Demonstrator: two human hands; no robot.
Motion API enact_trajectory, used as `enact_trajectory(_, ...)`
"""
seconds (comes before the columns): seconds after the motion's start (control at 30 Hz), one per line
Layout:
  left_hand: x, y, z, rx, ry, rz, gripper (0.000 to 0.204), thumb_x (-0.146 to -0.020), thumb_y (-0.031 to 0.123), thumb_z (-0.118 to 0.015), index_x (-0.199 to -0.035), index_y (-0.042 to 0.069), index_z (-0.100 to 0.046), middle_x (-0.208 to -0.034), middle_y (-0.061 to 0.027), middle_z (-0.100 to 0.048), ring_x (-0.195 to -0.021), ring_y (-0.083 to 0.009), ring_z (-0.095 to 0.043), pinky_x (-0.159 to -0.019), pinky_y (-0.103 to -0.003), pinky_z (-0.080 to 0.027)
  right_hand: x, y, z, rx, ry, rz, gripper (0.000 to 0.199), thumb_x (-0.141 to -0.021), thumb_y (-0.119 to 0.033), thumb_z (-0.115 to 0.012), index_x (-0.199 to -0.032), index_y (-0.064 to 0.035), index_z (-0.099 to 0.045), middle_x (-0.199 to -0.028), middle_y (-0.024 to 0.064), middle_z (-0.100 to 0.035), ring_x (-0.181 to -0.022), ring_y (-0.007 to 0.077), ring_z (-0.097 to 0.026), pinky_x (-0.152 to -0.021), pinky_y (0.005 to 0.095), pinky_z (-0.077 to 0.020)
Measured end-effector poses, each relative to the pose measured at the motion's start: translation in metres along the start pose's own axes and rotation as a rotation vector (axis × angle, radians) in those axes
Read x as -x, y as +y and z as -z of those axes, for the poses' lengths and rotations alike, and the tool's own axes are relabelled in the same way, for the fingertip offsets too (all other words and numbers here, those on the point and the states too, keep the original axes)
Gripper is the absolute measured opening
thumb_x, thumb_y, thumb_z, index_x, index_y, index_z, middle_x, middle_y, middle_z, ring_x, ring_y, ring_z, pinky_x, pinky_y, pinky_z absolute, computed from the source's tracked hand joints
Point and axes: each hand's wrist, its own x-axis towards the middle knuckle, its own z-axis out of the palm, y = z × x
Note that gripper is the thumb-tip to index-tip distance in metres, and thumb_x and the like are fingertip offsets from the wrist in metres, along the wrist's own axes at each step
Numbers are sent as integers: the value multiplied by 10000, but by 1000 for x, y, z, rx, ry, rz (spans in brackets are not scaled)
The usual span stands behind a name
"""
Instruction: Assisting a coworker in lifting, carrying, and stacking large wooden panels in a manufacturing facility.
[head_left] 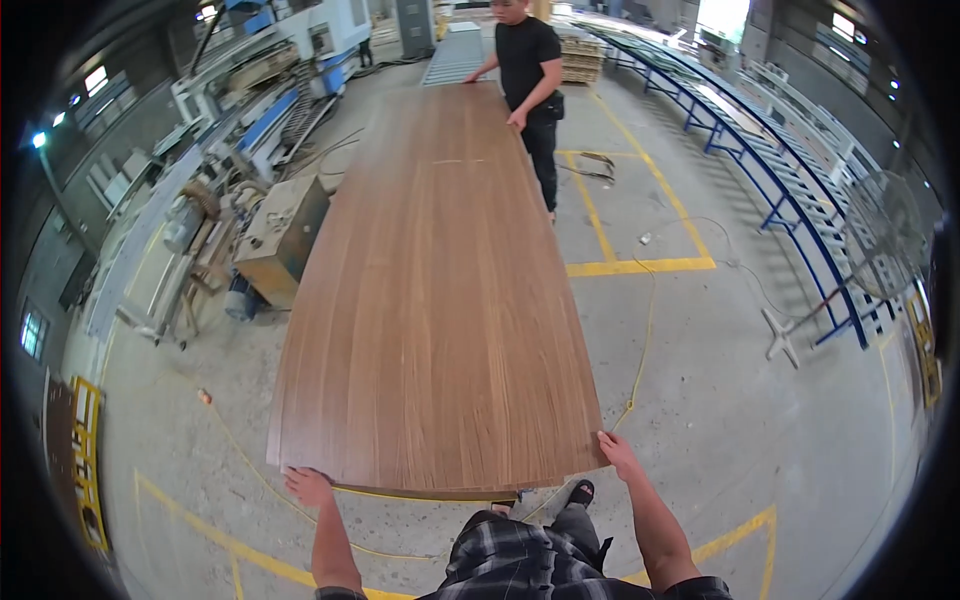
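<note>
A long brown wood-grain panel [440, 300] stretches away from me, its near edge just in front of my body. At its near left corner my left hand [308, 486] grips the edge, with the fingers partly on and under it. My right hand [615, 450] is closed on the near right corner, thumb side up. A co-worker [528, 70] in a black T-shirt stands at the far right end, with both hands on the panel's far edges. Beneath the near edge a yellow strip [420, 495] shows; what supports the panel is mostly hidden.
A blue-framed roller conveyor [740, 130] runs along the right, beside a stand fan [880, 240]. Left of the panel stand a dusty metal box [283, 240] and machinery [270, 110]. A yellow cable [645, 345] crosses the floor, which bears yellow lines [640, 267].
</note>
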Motion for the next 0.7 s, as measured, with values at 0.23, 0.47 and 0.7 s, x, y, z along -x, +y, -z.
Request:
enact_trajectory(0.23, 85, 41, 31, 29, -78, 52, 418, -836, 282, -327, -1200, 82, -374, -1246, -131, -353, -1158, -305, -307, -886, -434, -311, -43, 2, -10, 324, 9, 30, 507, -760, -408, -495, -1115, -49, -446, -988, 217, -513, -894, 277, -521, -754, 337, -416)
enact_trajectory(0.47, 187, 88, 90, 173, -155, 116, 467, -797, 306, -381, -1186, 47, -382, -1245, -165, -336, -1178, -349, -247, -955, -423, -234, -42, 31, -6, 700, -99, 484, 395, -718, -407, -478, -1069, -226, -478, -886, 280, -490, -829, 416, -500, -706, 406, -435)
enact_trajectory(0.7, 272, 88, 109, 310, -179, 231, 622, -754, 370, -473, -1216, -11, -308, -1241, -252, -290, -1179, -379, -222, -977, -419, -188, -6, 30, 4, 406, -116, 345, 447, -698, -345, -563, -986, -12, -488, -839, 256, -514, -759, 358, -542, -675, 381, -437)
